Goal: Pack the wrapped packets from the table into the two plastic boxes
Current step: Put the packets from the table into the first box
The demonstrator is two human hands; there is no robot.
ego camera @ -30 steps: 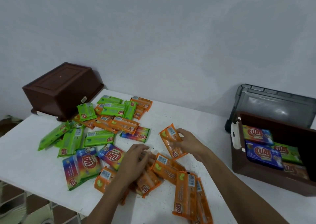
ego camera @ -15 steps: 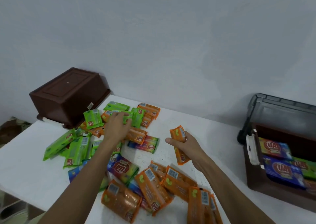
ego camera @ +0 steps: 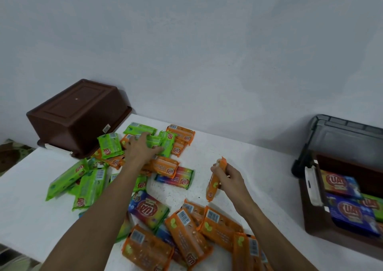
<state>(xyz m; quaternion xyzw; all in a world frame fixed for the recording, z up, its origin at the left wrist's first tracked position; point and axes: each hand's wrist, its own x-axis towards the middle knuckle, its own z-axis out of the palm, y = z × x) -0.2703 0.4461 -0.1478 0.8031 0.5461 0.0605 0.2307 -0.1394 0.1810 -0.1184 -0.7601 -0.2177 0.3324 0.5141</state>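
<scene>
The upturned box (ego camera: 76, 113), brown and bottom-up, is sitting at the far left corner of the white table (ego camera: 248, 163). Just to the right of it, the left hand (ego camera: 143, 148) is reaching over a loose pile and lying on the green packets (ego camera: 165, 144) with its fingers stretched out. Whether it is lifting anything, I cannot tell.

Further right of the upturned box and a little nearer the person, the right hand (ego camera: 230, 179) is holding one orange packet (ego camera: 213, 185). Its fingers and thumb are curling round the packet's upper half, and the packet is hanging almost upright just above the table.

Between that hand and the upturned box, a rainbow packet (ego camera: 175, 177) is lying flat. More green ones (ego camera: 91, 185) are spreading out in front of the upturned box, toward the person. Nearer still, and to the right, a heap of orange packets (ego camera: 186, 237) is lying criss-cross, some overlapping, with a few multicoloured ones tucked in among them.

Well apart from the upturned box, across the table at the far right edge, the open box (ego camera: 317, 223) is standing with its grey lid (ego camera: 348, 138) leaning up behind it. It is already holding packets (blurred, but blue packets (ego camera: 352, 212) are showing on top, with green and orange beside them).
</scene>
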